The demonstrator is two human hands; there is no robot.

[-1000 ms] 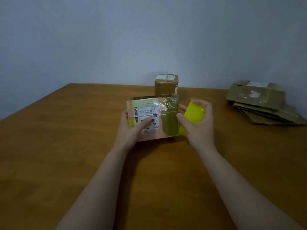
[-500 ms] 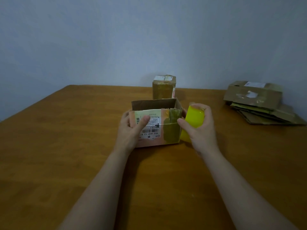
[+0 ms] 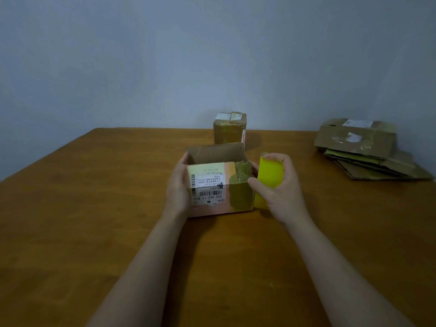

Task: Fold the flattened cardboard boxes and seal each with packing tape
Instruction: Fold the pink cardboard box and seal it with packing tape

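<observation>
A small cardboard box (image 3: 219, 185) with a white shipping label and a barcode stands on the wooden table (image 3: 94, 220) in front of me. Its top is open, with the far flap upright and the near flap folded inward. My left hand (image 3: 177, 185) holds the box by its left side. My right hand (image 3: 278, 185) grips a yellow roll of packing tape (image 3: 270, 177) right against the box's right side, thumb touching the box's near right corner.
A taped-up cardboard box (image 3: 230, 129) stands behind, near the wall. A stack of flattened cardboard boxes (image 3: 361, 147) lies at the table's far right. A plain blue-grey wall runs along the far edge.
The box has been tipped down from a tilted hold to stand upright on the table, its open top now showing. My left thumb has moved from the label to the box's side. The tape roll stays in my right hand.
</observation>
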